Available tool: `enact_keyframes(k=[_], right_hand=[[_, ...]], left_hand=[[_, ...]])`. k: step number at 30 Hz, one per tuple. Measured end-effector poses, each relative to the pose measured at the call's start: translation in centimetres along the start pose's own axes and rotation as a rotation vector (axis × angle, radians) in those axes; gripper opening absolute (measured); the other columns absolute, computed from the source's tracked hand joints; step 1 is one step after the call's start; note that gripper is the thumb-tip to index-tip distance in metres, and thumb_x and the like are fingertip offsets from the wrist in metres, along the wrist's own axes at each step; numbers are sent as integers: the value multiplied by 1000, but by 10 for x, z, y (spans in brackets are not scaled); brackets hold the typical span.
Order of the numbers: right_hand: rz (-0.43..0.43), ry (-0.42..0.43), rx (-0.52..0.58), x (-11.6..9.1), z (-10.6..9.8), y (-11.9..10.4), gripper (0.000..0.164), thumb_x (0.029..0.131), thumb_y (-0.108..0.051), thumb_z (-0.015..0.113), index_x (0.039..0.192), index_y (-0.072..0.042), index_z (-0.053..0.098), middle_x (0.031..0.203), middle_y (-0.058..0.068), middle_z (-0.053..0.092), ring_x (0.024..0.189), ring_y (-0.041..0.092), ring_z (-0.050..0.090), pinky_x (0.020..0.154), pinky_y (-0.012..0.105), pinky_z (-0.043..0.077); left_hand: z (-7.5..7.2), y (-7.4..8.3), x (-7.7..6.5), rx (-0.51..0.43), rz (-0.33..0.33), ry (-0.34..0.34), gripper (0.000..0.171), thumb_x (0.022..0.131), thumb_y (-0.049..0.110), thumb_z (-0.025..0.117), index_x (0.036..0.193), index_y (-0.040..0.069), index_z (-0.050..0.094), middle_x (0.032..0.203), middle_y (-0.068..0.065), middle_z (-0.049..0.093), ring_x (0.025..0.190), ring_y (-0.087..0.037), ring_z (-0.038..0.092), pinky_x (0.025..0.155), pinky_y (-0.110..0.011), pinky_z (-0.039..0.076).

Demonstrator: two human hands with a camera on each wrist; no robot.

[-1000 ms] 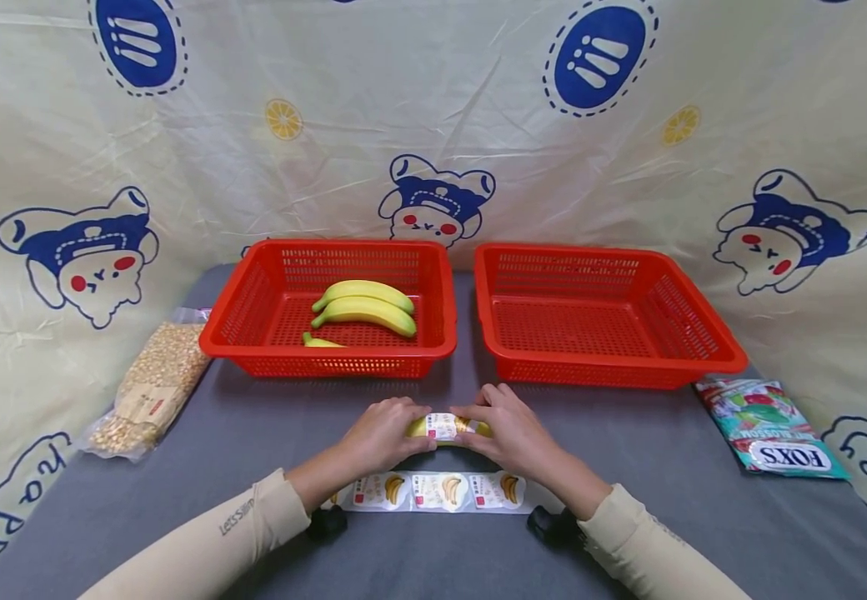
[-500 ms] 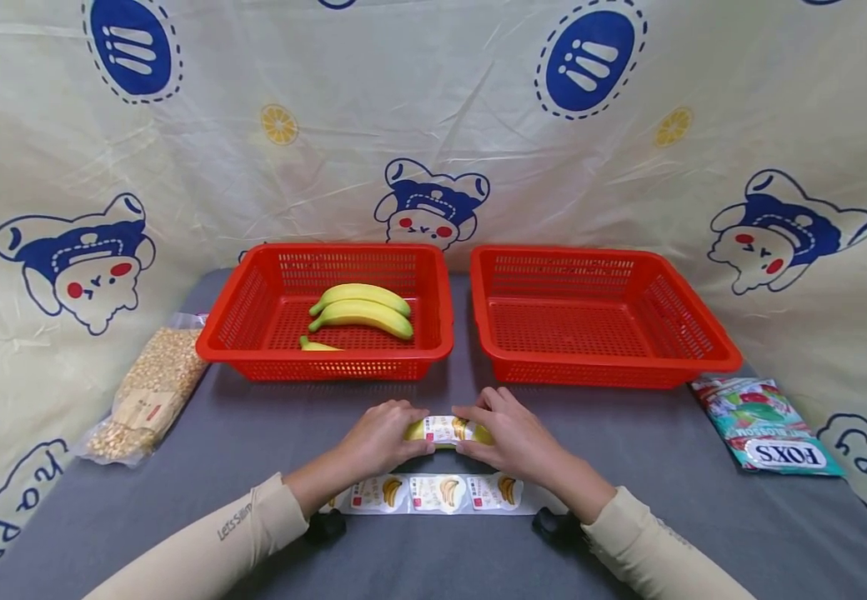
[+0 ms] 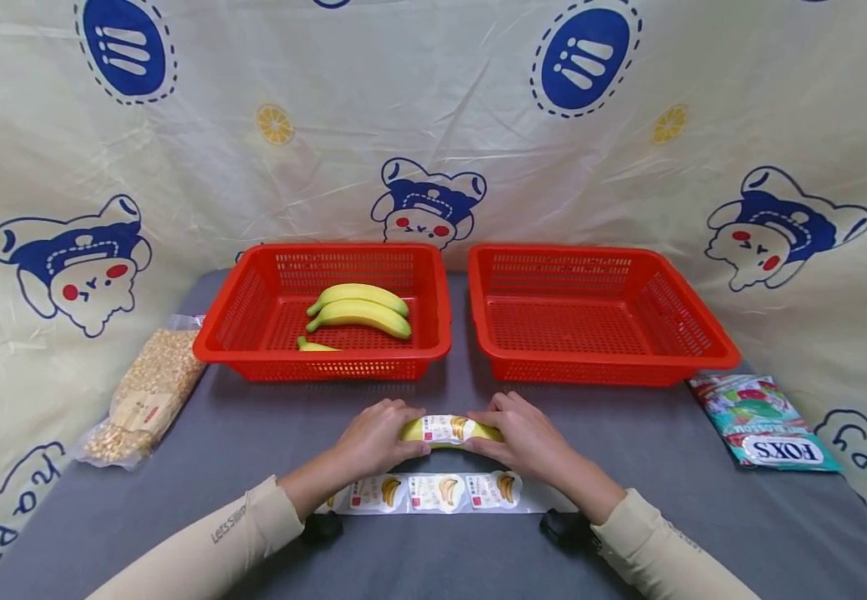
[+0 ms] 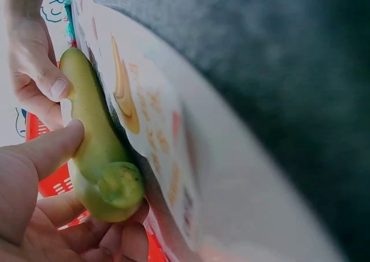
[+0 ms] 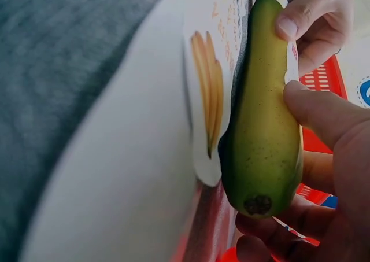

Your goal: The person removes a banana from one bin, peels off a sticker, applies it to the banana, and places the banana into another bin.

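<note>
Your left hand (image 3: 379, 437) pinches the left end of a banana (image 5: 266, 111), and your right hand (image 3: 527, 435) pinches its right end. Both grips are clamped on it, thumbs at the near side and fingers at the far side. The banana lies crosswise between them, near the middle of the tabletop (image 3: 433, 554), with a label (image 3: 444, 428) on its upper side. Nearer to you, a strip of stickers (image 3: 437, 492) runs left to right. Farther off, the left basket (image 3: 321, 367) holds other bananas (image 3: 358, 315), beside the right basket (image 3: 613, 368). A bag of grain (image 3: 156, 379) lies at left, a teal packet (image 3: 767, 425) at right.
</note>
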State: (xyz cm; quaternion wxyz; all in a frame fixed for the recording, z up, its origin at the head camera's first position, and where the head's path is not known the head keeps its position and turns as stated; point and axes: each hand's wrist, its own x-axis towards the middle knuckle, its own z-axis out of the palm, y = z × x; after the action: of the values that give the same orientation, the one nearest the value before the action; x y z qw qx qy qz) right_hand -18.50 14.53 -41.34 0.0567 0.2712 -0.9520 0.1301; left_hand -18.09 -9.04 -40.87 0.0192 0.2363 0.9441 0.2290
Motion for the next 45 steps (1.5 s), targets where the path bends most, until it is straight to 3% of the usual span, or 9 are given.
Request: enact_keyframes(k=[10,20,26,33,39,42,45], right_hand=[[-2,27,6,0,2,0,42,77,-44,72,111,-19,71,83,-7,55,76,8,43,63,21,33],[52,-29,101,-3,4,3,44,78,-43,72,115,-18,69,86,-7,55,79,6,43,65,21,34],[94,-69,380,-10,2,22,35,84,-38,68,112,-18,69,88,-7,58,79,6,47,67,21,38],[320,-24,580,-25,-12,56,34,89,-35,62,113,-11,66,106,5,67,91,16,58,77,28,47],[531,51,760,-38,-30,81,50,93,-42,53,121,0,57,102,14,63,83,17,58,72,23,51],[569,106,902,-42,-39,90,57,94,-45,50,123,4,53,97,8,64,82,13,59,74,23,52],[570,169,1120,-45,-46,99,52,96,-42,47,119,4,56,89,-1,66,79,10,60,74,22,52]], left_hand=[[-4,-9,-15,-192,-89,43,38,77,19,76,112,11,65,102,-3,65,88,-14,56,79,-35,44],[-1,-9,-19,-251,-134,51,33,78,18,75,108,11,64,100,-2,63,84,-13,55,73,-30,44],[-1,-9,-19,-230,-130,51,33,78,17,74,108,11,64,100,-3,62,83,-13,54,71,-29,43],[-2,-9,-19,-223,-140,42,32,78,17,74,108,11,64,99,-2,62,83,-12,52,71,-29,43],[-2,-9,-20,-215,-132,53,32,78,17,74,107,10,65,100,-3,63,83,-12,52,72,-30,43],[-2,-8,-19,-218,-133,53,32,78,17,74,107,10,64,101,-3,63,83,-13,52,73,-31,43],[-2,-7,-19,-221,-139,46,32,78,16,74,107,10,64,102,-3,62,84,-13,52,73,-31,43]])
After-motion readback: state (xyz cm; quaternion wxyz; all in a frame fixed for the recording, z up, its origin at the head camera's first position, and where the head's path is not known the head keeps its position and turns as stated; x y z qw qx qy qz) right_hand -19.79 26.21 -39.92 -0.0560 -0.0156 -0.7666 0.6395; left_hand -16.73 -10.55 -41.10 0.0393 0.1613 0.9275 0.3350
